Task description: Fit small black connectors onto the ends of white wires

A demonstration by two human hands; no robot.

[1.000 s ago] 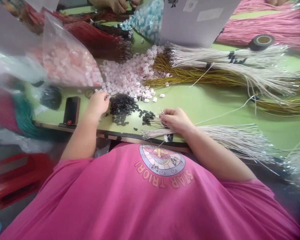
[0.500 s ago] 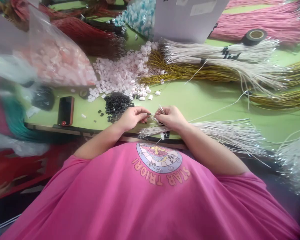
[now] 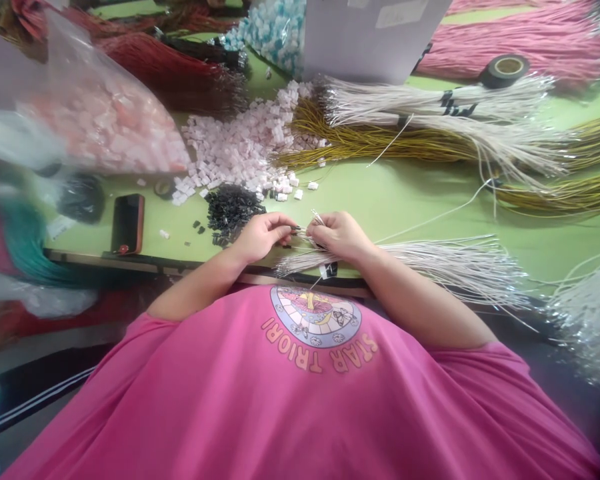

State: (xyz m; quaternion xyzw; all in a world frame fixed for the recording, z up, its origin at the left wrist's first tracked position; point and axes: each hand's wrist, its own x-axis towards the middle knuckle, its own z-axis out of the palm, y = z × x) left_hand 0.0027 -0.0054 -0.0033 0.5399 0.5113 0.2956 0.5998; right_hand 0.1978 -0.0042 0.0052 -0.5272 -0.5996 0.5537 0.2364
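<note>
My left hand pinches a small black connector piece between thumb and forefinger, close to the wire tips. My right hand is closed on several thin white wires, whose metal ends stick out above and left of the fingers. Beneath the right hand and forearm lies a bundle of white wires, bound with black tape. Beside my left hand is a heap of small black connectors. The exact contact between the black piece and the wire ends is too small to make out.
Behind the black heap spreads a pile of white connectors. A phone and a bag of pinkish parts are on the left. White and yellow wire bundles, a tape roll and a pale box stand farther back.
Both hands keep nearly the same pose at the wire tips. The whole view has shifted slightly. At the lower left, another person's hand has gone from sight and a dark striped leg shows more.
</note>
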